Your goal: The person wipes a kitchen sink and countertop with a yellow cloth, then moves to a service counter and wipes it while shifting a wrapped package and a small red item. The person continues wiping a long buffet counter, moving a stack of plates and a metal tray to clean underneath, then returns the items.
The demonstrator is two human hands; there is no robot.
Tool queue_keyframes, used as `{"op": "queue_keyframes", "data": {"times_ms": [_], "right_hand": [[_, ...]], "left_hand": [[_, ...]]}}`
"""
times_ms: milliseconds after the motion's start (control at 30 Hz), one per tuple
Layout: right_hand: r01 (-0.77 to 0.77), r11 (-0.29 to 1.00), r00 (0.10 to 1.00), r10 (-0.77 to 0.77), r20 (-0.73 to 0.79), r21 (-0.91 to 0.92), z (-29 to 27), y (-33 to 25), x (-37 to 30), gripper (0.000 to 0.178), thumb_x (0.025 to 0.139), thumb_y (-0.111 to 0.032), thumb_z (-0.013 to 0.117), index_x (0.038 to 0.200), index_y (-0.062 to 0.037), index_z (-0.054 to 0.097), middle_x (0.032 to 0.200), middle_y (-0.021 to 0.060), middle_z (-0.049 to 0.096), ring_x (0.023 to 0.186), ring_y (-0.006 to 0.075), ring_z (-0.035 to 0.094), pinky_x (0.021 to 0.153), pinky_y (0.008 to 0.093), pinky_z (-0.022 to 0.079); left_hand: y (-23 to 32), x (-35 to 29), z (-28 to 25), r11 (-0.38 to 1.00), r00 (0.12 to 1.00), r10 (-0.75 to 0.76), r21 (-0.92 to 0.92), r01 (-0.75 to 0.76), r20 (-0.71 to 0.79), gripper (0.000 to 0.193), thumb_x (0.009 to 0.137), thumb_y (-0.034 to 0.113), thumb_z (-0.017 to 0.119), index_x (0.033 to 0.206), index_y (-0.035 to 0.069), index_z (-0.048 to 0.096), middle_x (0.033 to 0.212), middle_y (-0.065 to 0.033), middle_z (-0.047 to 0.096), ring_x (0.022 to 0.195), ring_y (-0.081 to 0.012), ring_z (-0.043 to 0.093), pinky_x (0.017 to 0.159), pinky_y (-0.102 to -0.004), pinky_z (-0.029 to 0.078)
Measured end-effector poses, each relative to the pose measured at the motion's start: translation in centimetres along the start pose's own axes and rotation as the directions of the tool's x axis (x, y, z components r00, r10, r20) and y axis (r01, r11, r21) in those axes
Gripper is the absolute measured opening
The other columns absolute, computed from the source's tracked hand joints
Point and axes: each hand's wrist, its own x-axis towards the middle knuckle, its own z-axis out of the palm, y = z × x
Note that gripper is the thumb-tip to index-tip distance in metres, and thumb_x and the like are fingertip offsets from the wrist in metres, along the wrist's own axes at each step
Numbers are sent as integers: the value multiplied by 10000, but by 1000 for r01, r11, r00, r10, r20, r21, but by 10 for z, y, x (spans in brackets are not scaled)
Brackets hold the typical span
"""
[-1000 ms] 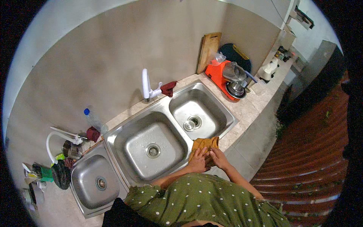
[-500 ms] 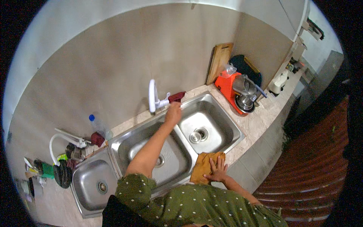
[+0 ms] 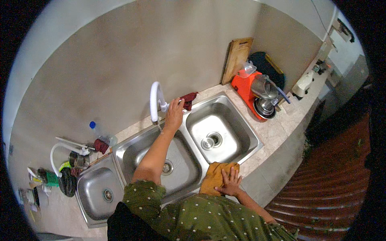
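At the back of the steel double sink [image 3: 192,149] stands a white curved faucet [image 3: 154,100]. My left hand [image 3: 174,116] reaches across the sink, its fingers closed over the faucet's handle and largely hiding it. A thin stream of water [image 3: 161,128] falls from the spout toward the left basin. Beside that hand, a dark red cloth [image 3: 188,100] lies by the faucet base. My right hand [image 3: 230,184] rests flat with spread fingers on a mustard-brown cloth [image 3: 212,176] at the sink's front edge.
A separate small sink [image 3: 96,180] with a second white faucet [image 3: 54,154] is on the left. Near it stands a plastic bottle [image 3: 96,130]. At the back right are an orange machine [image 3: 244,86] and a wooden board [image 3: 237,58]. A metal strainer [image 3: 207,143] sits in the right basin.
My left hand has shifted from the red cloth side up onto the faucet handle. Water now shows at the spout. My right hand remains on the brown cloth; the view has shifted slightly.
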Motion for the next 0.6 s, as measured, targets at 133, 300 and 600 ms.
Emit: {"op": "queue_keyframes", "data": {"times_ms": [133, 300, 600], "right_hand": [[-12, 1000, 998, 13, 68, -26, -7, -4, -1, 1153, 724, -781, 613, 1565, -298, -12, 1570, 245, -233, 1425, 495, -218, 1059, 727, -67], [0, 1000, 999, 1, 44, -10, -8, -6, -5, 1168, 708, -778, 624, 1565, -296, -6, 1575, 240, -221, 1425, 486, -229, 1049, 744, -64], [1, 1000, 1000, 0, 29, -28, -5, -3, -1, 1189, 690, -799, 615, 1565, -297, -13, 1575, 247, -214, 1420, 493, -240, 1028, 768, -67]], "left_hand": [[-10, -37, -13, 991, 920, -84, -63, 116, 384, 387, 837, 158, 678, 1215, 88, 630, 1273, -146, 575, 1212, -307, 521, 1040, -433, 418], [-40, -78, -17, 645, 534, -227, -285, 709, 815, 251, 898, 249, 573, 1012, 83, 723, 851, -113, 680, 884, -220, 659, 809, -418, 535], [-32, -70, -96, 364, 402, -33, -364, 857, 915, 254, 962, 282, 583, 1161, 148, 668, 860, 15, 631, 748, -89, 571, 684, -256, 527]]}}
